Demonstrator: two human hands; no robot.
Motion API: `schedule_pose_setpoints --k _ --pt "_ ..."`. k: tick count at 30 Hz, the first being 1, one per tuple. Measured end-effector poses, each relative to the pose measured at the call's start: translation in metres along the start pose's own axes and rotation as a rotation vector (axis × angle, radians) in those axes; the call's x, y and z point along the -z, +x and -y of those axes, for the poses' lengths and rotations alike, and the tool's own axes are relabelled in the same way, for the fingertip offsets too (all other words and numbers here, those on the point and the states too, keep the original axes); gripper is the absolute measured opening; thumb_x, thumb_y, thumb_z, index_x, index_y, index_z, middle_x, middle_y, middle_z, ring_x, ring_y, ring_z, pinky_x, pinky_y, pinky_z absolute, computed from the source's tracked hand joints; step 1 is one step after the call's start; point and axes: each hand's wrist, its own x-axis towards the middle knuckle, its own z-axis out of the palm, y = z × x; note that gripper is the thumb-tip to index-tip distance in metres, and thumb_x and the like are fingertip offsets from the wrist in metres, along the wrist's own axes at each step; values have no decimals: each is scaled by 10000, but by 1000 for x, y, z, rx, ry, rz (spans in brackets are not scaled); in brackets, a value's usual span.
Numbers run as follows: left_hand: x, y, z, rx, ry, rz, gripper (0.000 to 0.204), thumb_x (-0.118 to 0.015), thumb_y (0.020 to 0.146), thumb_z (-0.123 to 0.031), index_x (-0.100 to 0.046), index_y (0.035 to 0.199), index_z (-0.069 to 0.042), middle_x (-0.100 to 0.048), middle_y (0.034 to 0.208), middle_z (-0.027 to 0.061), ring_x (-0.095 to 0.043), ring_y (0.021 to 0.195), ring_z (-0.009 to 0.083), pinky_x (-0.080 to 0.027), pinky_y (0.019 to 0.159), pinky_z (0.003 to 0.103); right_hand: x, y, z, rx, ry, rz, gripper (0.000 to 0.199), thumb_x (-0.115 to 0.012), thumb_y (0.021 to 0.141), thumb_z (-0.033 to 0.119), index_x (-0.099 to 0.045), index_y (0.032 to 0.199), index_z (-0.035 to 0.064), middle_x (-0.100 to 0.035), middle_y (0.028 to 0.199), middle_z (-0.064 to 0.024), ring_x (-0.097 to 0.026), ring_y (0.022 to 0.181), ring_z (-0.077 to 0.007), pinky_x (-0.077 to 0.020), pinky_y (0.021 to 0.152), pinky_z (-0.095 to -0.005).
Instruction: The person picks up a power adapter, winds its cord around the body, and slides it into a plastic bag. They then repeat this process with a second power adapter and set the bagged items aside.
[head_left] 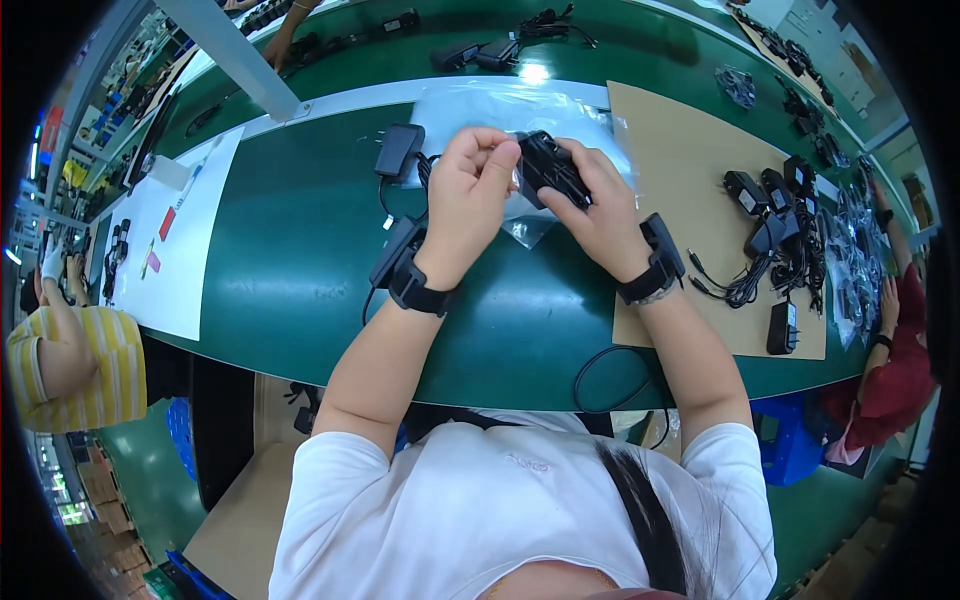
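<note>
Above the green table, a black power adapter [548, 160] with its bundled cable sits in the grip of my right hand [605, 205], thumb across the front. My left hand [468, 190] is closed in a pinch at the adapter's left side, on what looks like the edge of a clear plastic bag. How far this film wraps the adapter is hard to make out. Beneath both hands lies a stack of clear plastic bags [470, 108]. Another black adapter [400, 150] with a cable rests just left of my left hand.
Right of my hands, a cardboard sheet [660, 180] carries several black adapters [770, 210] with cables. Bagged adapters [855, 260] lie beyond it. A white sheet [185, 270] with small items is at left. A metal post [235, 60] rises behind. Co-workers sit on both sides.
</note>
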Motion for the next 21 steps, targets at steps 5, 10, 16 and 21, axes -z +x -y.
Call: schedule_pose_setpoints --k 5,10,16,21 --pt "-3 -4 -6 -184 329 217 59 -572 829 -62 -561 836 -5 -601 728 68 -565 624 145 -453 588 255 -4 1 -1 53 -167 148 446 -637 775 133 -480 1178 23 -555 987 -148 -554 860 -289 -453 749 -324" --pt "-10 -11 -21 -215 468 312 30 -557 822 -47 -547 827 -19 -619 723 134 -606 644 267 -464 582 300 3 18 -10 -673 617 272 233 -594 833 152 -561 1026 27 -583 723 -37 -539 574 -103 -401 489 -202" --pt "-5 -10 -12 -269 445 240 123 -560 819 -29 -508 931 -39 -612 736 114 -608 640 251 -464 578 297 -1 29 3 -763 1509 -74 216 -516 899 238 -539 1015 57 -603 893 -49 -567 721 -115 -463 565 -236" --pt "-8 -14 -23 -494 453 126 69 -571 805 -27 -535 860 -47 -599 771 123 -597 664 273 -463 584 318 -23 20 1 152 -59 -309 495 -624 750 36 -456 1214 -1 -580 1061 -171 -584 943 -285 -463 805 -326"
